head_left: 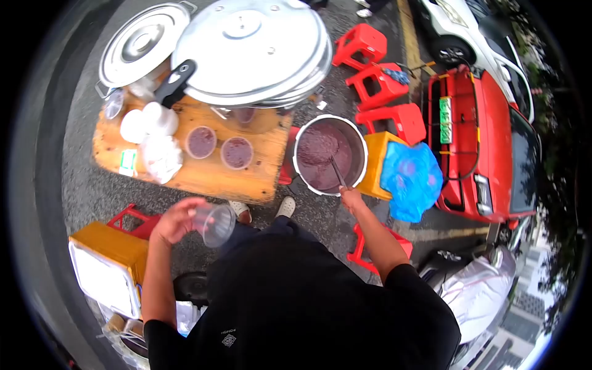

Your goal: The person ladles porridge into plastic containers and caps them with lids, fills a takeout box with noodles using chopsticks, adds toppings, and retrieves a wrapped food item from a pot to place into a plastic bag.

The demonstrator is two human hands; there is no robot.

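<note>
Worktop (262, 180), upper left, is set with filled cups (201, 142); below, a clear cup (218, 227) is held in fingers (192, 203) of the left hand (179, 219); right of centre, a ladle (337, 172) in a pot (356, 132) of purplish liquid (325, 177) is gripped by the right hand (350, 198).

We wear a plain black cloth T-shirt (333, 302) with short, loose black sleeves (410, 290), a small pale diamond-shaped logo (229, 340) and tiny pale lettering (228, 330). Below come dark cloth trousers (251, 231) and off-white, rounded clog-like shoes (286, 206); our forearms (376, 237) are bare.
</note>
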